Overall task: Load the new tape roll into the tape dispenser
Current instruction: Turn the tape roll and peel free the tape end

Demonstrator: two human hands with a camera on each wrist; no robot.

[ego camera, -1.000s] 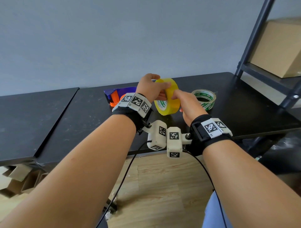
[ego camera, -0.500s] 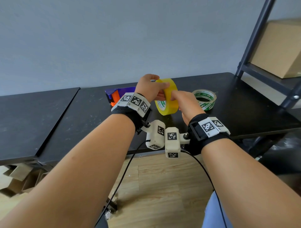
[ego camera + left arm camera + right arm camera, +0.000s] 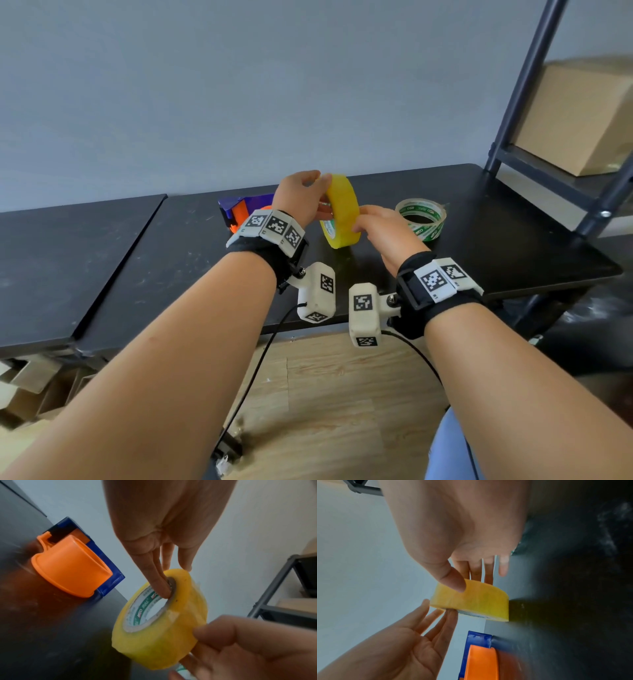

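You hold the thick yellow roll of translucent packing tape (image 3: 342, 212) upright on edge, its lower rim on or just above the black tabletop (image 3: 496, 219); the pictures do not settle whether it touches. Your left hand (image 3: 301, 200) has its straight fingers (image 3: 159, 584) reaching into the roll's white printed core from the left side, with another fingertip resting on the top of the rim, so this hand steadies the roll with extended fingers rather than curling round it. Your right hand (image 3: 383, 229) pinches the roll's outer yellow band: the thumb (image 3: 453, 582) presses on the outer face while the other fingers lie behind the roll. The blue plastic tape dispenser with its orange drum (image 3: 239, 210) lies on the table just to the left of the roll, behind your left wrist, apart from the roll and with nothing on its drum. A thin, nearly used clear roll with green-printed core (image 3: 420, 219) lies flat on the table just beyond your right hand. A brown cardboard box (image 3: 579, 120) sits on the dark metal shelf rack (image 3: 520, 82) at the right.
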